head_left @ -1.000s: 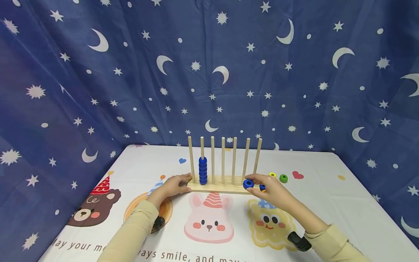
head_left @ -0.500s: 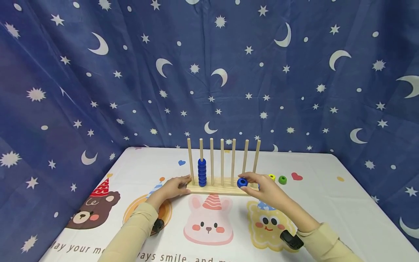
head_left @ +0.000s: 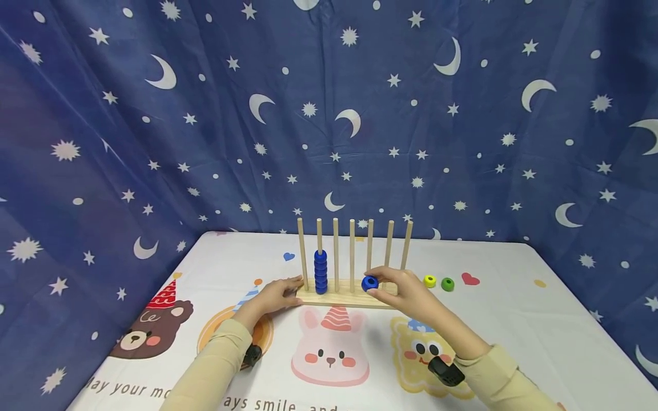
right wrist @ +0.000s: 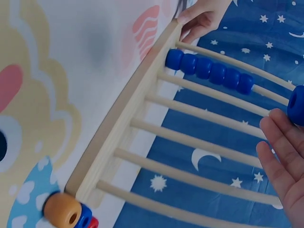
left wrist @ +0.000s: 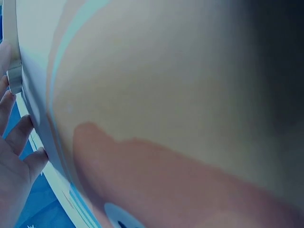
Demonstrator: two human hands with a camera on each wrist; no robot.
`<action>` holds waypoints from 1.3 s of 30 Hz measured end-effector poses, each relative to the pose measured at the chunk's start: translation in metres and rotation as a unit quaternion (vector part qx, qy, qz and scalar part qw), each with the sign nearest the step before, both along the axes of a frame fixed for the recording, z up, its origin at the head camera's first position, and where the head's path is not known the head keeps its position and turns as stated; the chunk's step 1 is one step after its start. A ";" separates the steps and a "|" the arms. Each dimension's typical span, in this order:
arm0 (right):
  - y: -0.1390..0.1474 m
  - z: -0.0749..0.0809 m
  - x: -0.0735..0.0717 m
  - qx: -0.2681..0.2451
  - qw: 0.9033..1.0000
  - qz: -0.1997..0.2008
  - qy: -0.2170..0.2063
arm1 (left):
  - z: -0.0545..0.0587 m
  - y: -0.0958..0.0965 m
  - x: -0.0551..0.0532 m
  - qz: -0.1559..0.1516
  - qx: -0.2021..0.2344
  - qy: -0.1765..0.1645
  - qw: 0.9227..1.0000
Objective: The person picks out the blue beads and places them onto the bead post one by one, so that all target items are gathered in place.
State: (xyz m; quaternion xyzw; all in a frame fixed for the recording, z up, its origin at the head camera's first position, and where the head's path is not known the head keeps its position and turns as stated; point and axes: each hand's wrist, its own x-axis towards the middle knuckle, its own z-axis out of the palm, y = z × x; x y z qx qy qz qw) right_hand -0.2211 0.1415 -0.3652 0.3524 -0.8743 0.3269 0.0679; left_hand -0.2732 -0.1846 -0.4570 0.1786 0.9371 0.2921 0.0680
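A wooden peg rack stands on the table, with a row of upright pegs in its base. Several blue beads are stacked on the second peg from the left. My left hand grips the left end of the base, thumb in front and fingers behind; the left wrist view catches only part of that hand at its edge. Between thumb and fingers, my right hand pinches a loose blue bead, its hole showing, in front of the right-hand pegs. The bead is off the pegs and lower than their tops.
Beyond the rack's right end lie a yellow bead and a green bead. In the right wrist view an orange bead, a blue one and a red one sit by the base's end. A starry curtain hangs behind the table.
My right hand has carried the blue bead leftward along the front of the rack, toward the middle pegs. The left hand keeps its grip on the base.
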 end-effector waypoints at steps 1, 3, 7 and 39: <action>-0.002 0.000 0.000 -0.002 1.000 0.000 -0.001 | 0.000 0.000 0.000 0.000 0.002 0.000 1.000; -0.006 0.001 0.000 -0.004 1.000 0.000 0.000 | 0.000 0.001 0.001 0.002 0.002 -0.001 1.000; -0.015 0.003 -0.002 -0.015 1.000 -0.001 0.009 | 0.000 0.001 0.002 0.002 0.000 0.003 1.000; -0.050 0.043 -0.032 -0.057 0.997 0.025 0.050 | 0.002 0.001 0.001 0.000 -0.004 -0.003 1.000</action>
